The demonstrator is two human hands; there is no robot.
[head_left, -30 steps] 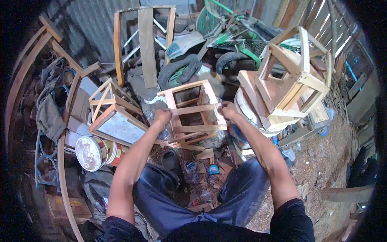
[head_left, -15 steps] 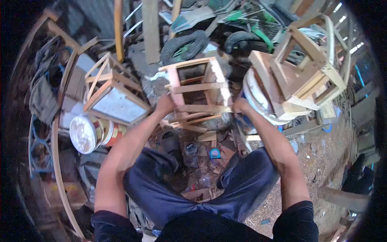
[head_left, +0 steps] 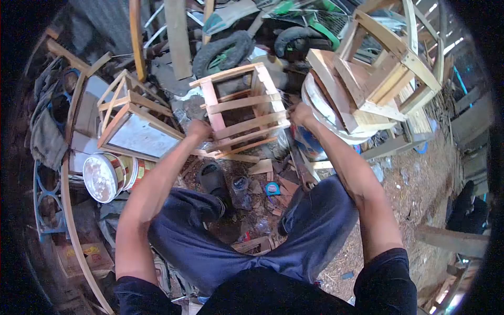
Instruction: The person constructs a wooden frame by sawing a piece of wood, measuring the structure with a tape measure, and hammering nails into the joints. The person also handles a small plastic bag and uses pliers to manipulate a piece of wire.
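An unfinished wooden frame (head_left: 244, 126), box-shaped with slats across its near side, stands in front of me between my hands. My left hand (head_left: 199, 129) has its fingers closed at the frame's left side, low down near the bottom slat. On the opposite side my right hand (head_left: 300, 114) grips the frame's right edge at about the height of the lower slats. The fingertips of both hands are partly hidden by the wood. Below the frame, loose wooden strips (head_left: 242, 157) lie on the ground.
A second wooden frame with a white panel (head_left: 140, 137) and paint buckets (head_left: 101, 177) are at left. Wooden stool-like frames (head_left: 375, 79) rest on a white drum (head_left: 315, 100) at right. A teal tape measure (head_left: 272, 188) lies between my feet; a tyre (head_left: 223, 54) is behind.
The wooden frame has turned slightly in my hands, its right side now higher. My hands stay on its two sides. The whole view has shifted somewhat.
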